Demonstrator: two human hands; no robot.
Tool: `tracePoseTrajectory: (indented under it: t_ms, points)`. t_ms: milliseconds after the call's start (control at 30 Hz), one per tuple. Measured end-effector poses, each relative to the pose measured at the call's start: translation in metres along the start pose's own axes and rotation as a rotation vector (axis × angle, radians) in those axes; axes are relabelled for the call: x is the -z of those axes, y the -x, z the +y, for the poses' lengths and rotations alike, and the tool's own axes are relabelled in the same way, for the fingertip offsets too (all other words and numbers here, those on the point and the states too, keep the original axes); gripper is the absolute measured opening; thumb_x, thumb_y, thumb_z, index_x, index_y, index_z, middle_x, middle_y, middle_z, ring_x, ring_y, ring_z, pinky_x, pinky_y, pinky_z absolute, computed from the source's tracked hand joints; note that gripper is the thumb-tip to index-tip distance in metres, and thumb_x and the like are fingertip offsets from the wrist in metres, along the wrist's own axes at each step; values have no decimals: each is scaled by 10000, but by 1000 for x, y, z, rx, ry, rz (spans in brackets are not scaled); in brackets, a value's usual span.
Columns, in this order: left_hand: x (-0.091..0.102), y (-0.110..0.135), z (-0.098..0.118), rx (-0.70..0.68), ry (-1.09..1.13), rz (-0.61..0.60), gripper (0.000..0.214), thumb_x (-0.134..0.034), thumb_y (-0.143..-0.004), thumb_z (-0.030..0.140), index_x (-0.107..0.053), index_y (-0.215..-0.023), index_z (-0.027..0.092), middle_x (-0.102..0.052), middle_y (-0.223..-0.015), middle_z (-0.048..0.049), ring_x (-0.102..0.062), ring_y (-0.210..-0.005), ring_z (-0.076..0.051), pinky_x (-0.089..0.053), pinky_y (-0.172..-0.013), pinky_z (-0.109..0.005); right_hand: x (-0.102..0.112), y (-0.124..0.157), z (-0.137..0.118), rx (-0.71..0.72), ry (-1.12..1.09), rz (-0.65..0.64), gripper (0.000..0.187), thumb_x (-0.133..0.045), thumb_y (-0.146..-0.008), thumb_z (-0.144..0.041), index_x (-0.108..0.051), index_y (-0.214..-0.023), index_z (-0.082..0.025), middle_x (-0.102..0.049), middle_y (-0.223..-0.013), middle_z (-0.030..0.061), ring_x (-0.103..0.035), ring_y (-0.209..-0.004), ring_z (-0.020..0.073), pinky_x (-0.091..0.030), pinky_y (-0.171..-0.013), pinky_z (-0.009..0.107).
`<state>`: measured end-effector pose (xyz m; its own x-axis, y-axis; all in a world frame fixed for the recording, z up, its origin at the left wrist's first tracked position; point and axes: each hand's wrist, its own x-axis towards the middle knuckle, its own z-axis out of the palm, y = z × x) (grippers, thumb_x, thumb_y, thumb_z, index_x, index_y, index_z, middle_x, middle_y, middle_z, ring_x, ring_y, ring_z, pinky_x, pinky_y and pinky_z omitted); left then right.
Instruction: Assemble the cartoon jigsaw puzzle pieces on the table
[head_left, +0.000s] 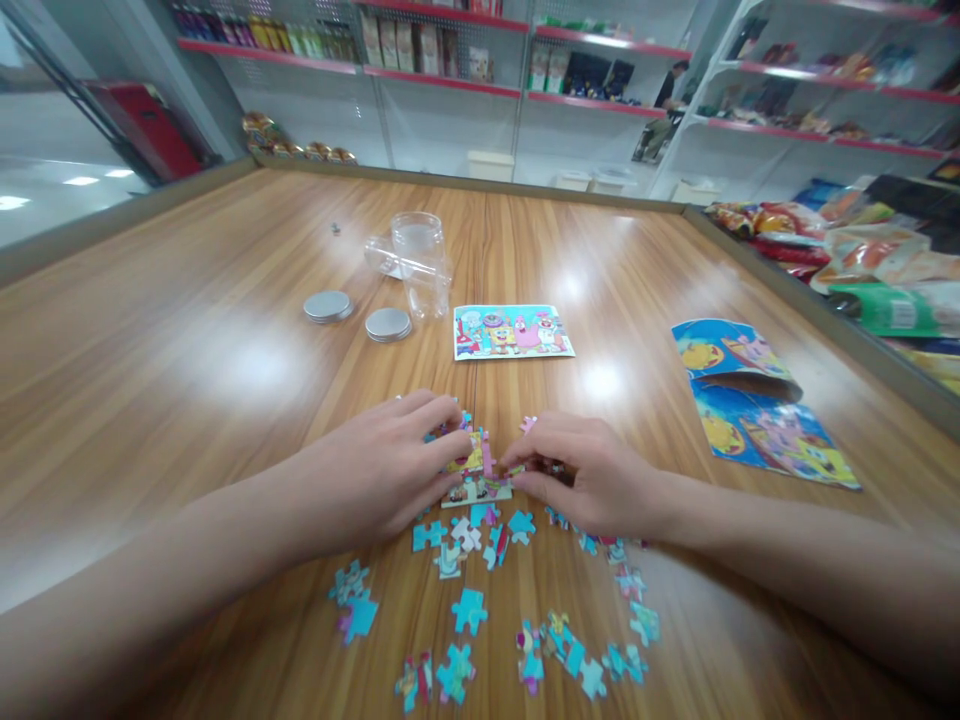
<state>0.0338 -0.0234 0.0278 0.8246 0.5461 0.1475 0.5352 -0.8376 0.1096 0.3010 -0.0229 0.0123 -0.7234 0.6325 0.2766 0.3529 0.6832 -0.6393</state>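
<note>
Puzzle: on the table between both hands; straight edge facing 6 o'clock, the strip along it running roughly 9 to 3. Fingers hide the rest, so I can't judge its full long axis.
Left hand: curled over the puzzle's 9 o'clock side; can't tell if it grips.
Right hand: at 3 o'clock, thumb and finger apparently pinched on a piece.
Joins: sideways pushing could buckle or split them.
Loose pieces: mostly 4 to 8 o'clock; a dragging wrist might scatter some.
Card: just past 12, long axis 9 to 3.
</note>
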Motion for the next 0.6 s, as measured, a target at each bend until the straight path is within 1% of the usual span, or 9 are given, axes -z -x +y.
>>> tracePoseTrajectory:
  t_ms: [100,200,367,500,600]
  points:
    - [-1,0,0,2,-2,-4,247,-436,-1058,287,-645,-1046,159,-588,-1055,-122,-603,-982,-252,-545,-838,-418,4,0,2,40,60,-45,166,-619,-936,-204,-692,-1079,-159,-627,-795,22,-559,-762,157,-443,-702,294]
    - [-1,0,-1,0,-3,-7,237,-441,-1056,278,-642,-1046,154,-583,-1058,-122,-597,-976,-247,-539,-836,-414,6,0,4,46,79,-79,221,-633,-907,-199,-673,-1120,-158,-621,-830,28,-560,-790,165,-447,-716,300]
    - [-1,1,0,3,7,-6,236,-442,-1058,280,-639,-1042,150,-580,-1056,-118,-588,-969,-244,-534,-832,-414,7,0,6,49,83,-98,170,-646,-890,-203,-675,-1048,-148,-630,-858,41,-568,-797,167,-449,-716,304]
    - [-2,1,0,-2,4,-2,239,-438,-1061,282,-639,-1056,154,-583,-1067,-114,-591,-978,-248,-535,-840,-423,6,0,11,110,76,-108,141,-660,-887,-217,-683,-999,-134,-658,-891,69,-583,-812,181,-446,-709,315]
    - [-3,1,0,-1,1,-3,237,-437,-1060,278,-640,-1058,155,-584,-1070,-116,-592,-986,-252,-536,-846,-431,7,0,12,130,84,-106,140,-668,-893,-232,-685,-995,-138,-662,-887,68,-578,-803,178,-438,-697,310]
